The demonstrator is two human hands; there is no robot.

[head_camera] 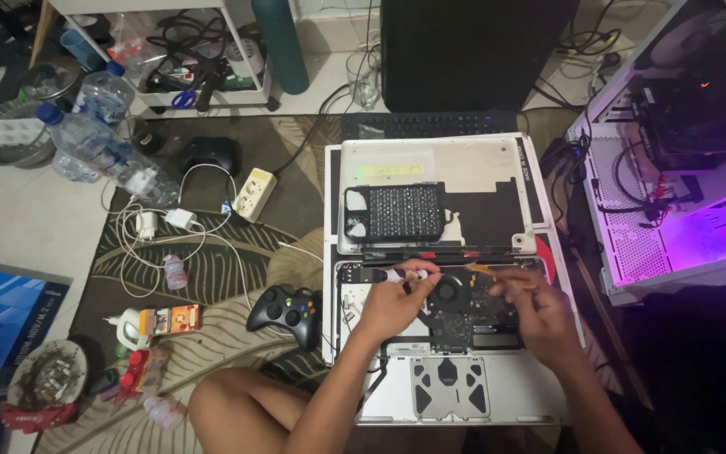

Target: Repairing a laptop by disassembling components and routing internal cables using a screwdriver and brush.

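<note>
Left of you on the floor: water bottles (98, 139), a white power strip (254, 193) with a charger (180, 219) and cables trailing off it, and a black game controller (286, 309) lying on the leaf-pattern rug (212, 269). All of it sits well apart from the work, within reach but off the board.

The opened laptop (447, 395) lies bottom-up on the rug in front of your knee (228, 403). Its removed bottom cover (430, 168) is parked just behind it, inside face up, so it serves as a tray. A black perforated pad (395, 213) rests on it, probably to keep small parts from wandering.

Your left hand (392, 303) has its fingers closed around a small screwdriver (397, 275), held nearly flat across the upper-left edge of the board. The tip end is hidden by your fingers, so I can't tell which spot it's on.

The round fan (449, 294) sits between your hands, uncovered.

Your right hand (539, 313) pinches a thin orange-tipped tool (482, 269), fingers closed on it, angled low toward the hinge-side edge of the board. That low angle looks suited to prying or steadying, judging by the grip.

Far right: an open desktop case (674, 168) glowing purple, apart from the laptop.
</note>
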